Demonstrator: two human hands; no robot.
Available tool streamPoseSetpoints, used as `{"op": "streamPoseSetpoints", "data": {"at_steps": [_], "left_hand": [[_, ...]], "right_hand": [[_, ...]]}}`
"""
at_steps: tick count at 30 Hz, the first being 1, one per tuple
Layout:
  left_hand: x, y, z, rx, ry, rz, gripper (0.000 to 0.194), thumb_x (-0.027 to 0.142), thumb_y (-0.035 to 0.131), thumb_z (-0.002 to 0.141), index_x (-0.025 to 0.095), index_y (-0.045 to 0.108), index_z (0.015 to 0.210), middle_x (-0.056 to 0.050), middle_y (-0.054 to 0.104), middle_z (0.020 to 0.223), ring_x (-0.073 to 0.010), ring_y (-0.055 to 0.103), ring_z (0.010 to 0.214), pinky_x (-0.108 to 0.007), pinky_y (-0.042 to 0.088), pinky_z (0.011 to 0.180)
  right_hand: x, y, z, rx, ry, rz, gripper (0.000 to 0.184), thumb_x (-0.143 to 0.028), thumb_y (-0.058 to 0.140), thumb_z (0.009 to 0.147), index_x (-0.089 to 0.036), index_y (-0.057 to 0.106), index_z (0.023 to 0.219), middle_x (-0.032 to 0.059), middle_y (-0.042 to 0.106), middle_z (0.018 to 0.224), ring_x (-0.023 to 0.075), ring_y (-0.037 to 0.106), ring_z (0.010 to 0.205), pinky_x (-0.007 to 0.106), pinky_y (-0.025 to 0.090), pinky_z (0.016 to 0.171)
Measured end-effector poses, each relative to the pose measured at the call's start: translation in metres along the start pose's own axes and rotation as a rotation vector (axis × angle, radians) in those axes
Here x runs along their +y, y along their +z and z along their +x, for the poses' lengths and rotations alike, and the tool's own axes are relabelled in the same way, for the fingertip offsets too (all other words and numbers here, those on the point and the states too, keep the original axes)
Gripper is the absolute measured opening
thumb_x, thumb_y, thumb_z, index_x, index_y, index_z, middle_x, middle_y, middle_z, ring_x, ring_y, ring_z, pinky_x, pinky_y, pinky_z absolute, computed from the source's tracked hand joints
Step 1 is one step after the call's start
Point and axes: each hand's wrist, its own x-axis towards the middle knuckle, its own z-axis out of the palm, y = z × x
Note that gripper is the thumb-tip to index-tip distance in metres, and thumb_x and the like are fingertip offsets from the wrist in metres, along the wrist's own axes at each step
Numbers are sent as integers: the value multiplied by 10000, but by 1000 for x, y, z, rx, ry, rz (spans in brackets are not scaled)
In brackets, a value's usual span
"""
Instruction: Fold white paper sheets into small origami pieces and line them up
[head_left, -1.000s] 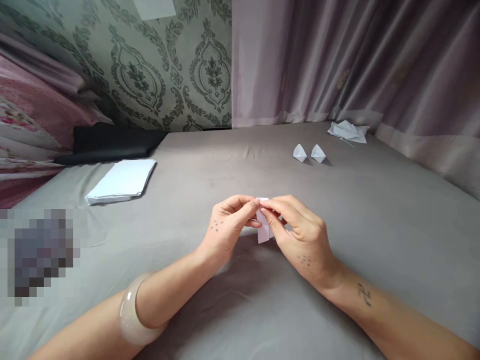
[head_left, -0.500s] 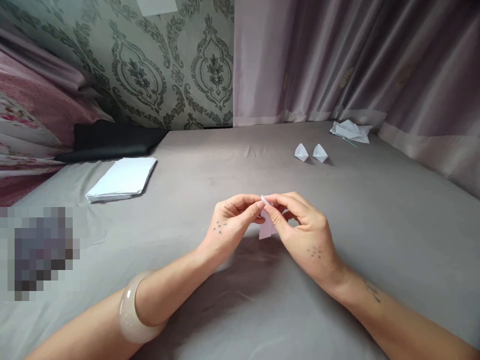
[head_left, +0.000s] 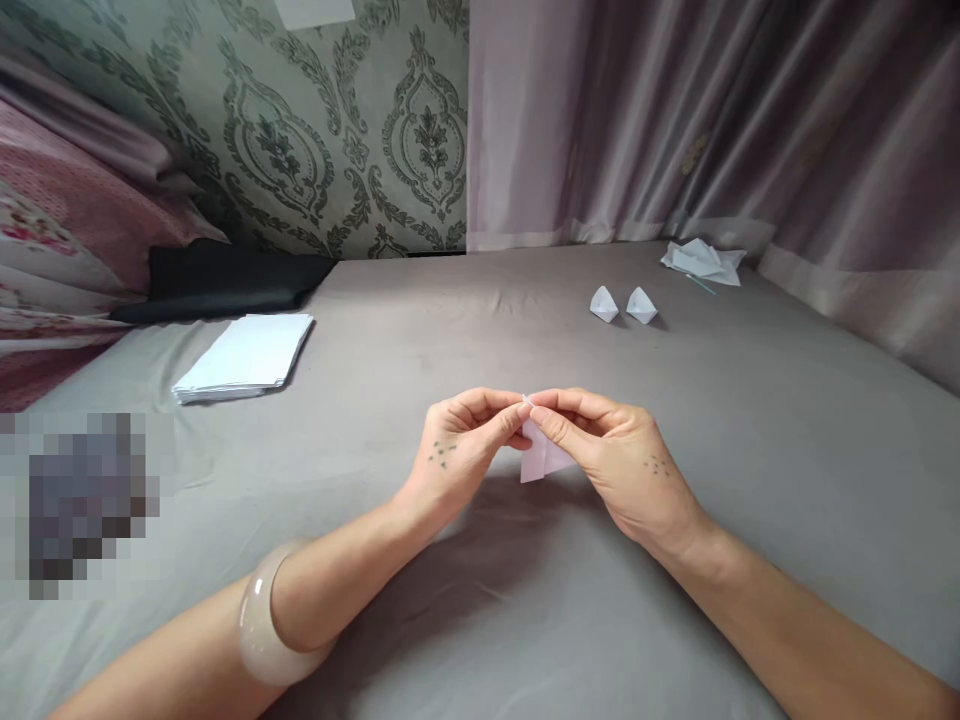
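A small folded piece of pale pink paper hangs between my two hands, above the grey cloth. My left hand pinches its top edge between thumb and fingers. From the other side, my right hand pinches the same top edge, its thumb tip close to the left thumb. The lower part of the paper hangs down below the thumbs, with a crease in it. My fingers hide part of its upper portion.
A stack of white paper lies at the left, by a black cloth. Two white folded paper shapes stand at the back right. Beyond them lie white papers and a thin greenish stick. Grey cloth covers the surface.
My right hand has turned and shifted slightly to the right, and more of the pink paper shows below its thumb. My left hand has hardly moved.
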Motion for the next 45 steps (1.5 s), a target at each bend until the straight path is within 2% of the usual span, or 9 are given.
{"op": "streamPoseSetpoints", "data": {"at_steps": [4, 8, 13, 17, 22, 27, 32, 38, 45], "left_hand": [[-2, 1, 0, 18, 20, -23, 224, 297, 765, 731, 152, 719, 895, -39, 725, 824, -146, 662, 700, -294, 571, 688], [-3, 0, 1, 36, 39, 11, 191, 316, 772, 717, 158, 736, 819, -37, 719, 802, -142, 648, 677, -302, 570, 683], [2, -1, 1, 37, 43, 88, 162, 324, 762, 720, 171, 724, 754, -19, 680, 764, -129, 598, 700, -264, 515, 662], [2, 0, 2, -8, 38, 103, 188, 342, 733, 745, 159, 687, 735, -12, 633, 720, -117, 548, 689, -253, 458, 671], [-3, -2, 3, 20, 50, 229, 257, 399, 661, 796, 170, 569, 725, 17, 526, 671, -104, 449, 622, -240, 372, 583], [0, -7, 3, -114, 16, 352, 331, 411, 546, 873, 199, 469, 631, 17, 407, 637, -128, 373, 612, -261, 304, 559], [0, -5, 4, -198, 11, 251, 405, 484, 540, 874, 196, 433, 610, 30, 366, 606, -113, 345, 579, -259, 285, 549], [-3, -1, 5, -133, -26, 17, 423, 469, 653, 789, 174, 426, 588, 55, 324, 564, -71, 307, 540, -219, 275, 522], [-2, 0, 3, -112, -145, -97, 426, 386, 681, 742, 177, 373, 534, 69, 282, 516, -51, 282, 471, -210, 240, 466]], "right_hand": [[1, 0, 0, 1, 18, 26, 251, -423, 690, 781, -221, 747, 919, 47, 732, 954, 198, 662, 866, 331, 541, 742], [1, 0, 0, -17, 16, 21, 222, -418, 657, 807, -226, 747, 872, 35, 722, 912, 184, 650, 868, 314, 521, 757], [-1, 0, 0, -15, -43, -102, 214, -393, 624, 829, -217, 738, 785, 21, 668, 818, 140, 590, 716, 262, 472, 630], [-3, 1, 0, -52, 21, -94, 246, -410, 611, 826, -195, 721, 778, 4, 626, 717, 120, 546, 629, 243, 437, 572], [-3, 4, 1, -131, 66, -117, 251, -415, 617, 816, -182, 663, 737, -25, 560, 633, 99, 467, 572, 227, 388, 530], [-2, 2, 2, -213, -4, -152, 309, -435, 544, 871, -194, 604, 687, -44, 480, 579, 86, 403, 517, 216, 339, 474], [1, 1, 3, -260, 20, -40, 333, -463, 542, 877, -191, 562, 686, -47, 477, 579, 81, 421, 507, 208, 352, 468], [0, 3, 2, -323, 51, 7, 292, -464, 516, 895, -195, 592, 809, -48, 489, 632, 81, 419, 544, 213, 347, 509], [-2, 2, 2, -369, 62, 17, 315, -465, 538, 875, -191, 563, 720, -51, 425, 607, 89, 358, 540, 245, 285, 507]]}}
